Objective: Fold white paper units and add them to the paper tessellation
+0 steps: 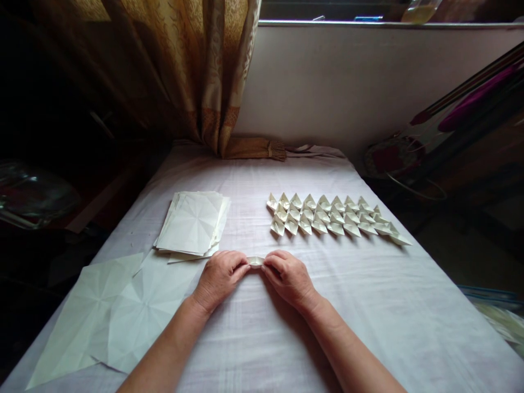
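My left hand and my right hand rest knuckles-up on the white cloth-covered table, fingers curled. Between their fingertips they pinch a small folded piece of white paper, one hand on each end. Most of that piece is hidden under my fingers. Beyond my right hand lie several small folded paper pieces set out in neat rows. Beyond my left hand sits a stack of creased white sheets.
Two large creased sheets lie flat at the near left of the table. A patterned curtain hangs down to the table's far edge. Dark clutter and a tilted frame stand off the right side.
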`<action>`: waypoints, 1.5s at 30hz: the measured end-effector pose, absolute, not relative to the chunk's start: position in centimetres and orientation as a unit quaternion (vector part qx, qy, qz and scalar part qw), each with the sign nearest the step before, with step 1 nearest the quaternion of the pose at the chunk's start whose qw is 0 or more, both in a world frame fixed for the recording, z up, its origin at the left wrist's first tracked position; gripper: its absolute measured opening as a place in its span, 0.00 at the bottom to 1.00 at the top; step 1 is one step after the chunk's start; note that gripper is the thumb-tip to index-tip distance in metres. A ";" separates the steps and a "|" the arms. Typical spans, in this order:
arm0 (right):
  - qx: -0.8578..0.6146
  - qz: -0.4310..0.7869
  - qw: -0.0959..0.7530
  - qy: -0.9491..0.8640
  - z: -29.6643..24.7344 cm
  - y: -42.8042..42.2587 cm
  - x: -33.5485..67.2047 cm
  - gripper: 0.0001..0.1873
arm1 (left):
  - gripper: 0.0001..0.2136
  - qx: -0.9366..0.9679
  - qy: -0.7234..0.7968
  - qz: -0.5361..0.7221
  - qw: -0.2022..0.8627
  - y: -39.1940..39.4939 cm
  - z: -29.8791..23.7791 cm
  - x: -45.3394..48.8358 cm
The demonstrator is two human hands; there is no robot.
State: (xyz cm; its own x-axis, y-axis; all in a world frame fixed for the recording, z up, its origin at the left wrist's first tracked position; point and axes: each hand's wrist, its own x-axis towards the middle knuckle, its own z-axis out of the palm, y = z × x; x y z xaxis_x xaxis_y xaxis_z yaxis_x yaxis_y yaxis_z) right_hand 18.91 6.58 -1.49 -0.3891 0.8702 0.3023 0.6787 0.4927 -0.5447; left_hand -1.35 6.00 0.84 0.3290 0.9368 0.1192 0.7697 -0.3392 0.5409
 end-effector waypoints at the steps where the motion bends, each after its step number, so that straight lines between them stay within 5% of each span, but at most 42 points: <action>1: -0.480 0.168 0.285 -0.812 -1.5 6.5 18.8 0.08 | 0.06 0.787 0.546 0.212 0.195 5.9 0.8 -1.3; 34: -0.478 0.194 0.354 -0.780 -1.4 5.6 18.2 0.09 | 0.07 0.777 0.533 0.275 0.191 4.7 0.2 -1.3; 45: -0.564 0.229 0.118 -0.785 2.0 8.6 16.9 0.06 | 0.08 0.817 0.492 0.273 0.128 4.6 -0.3 -1.6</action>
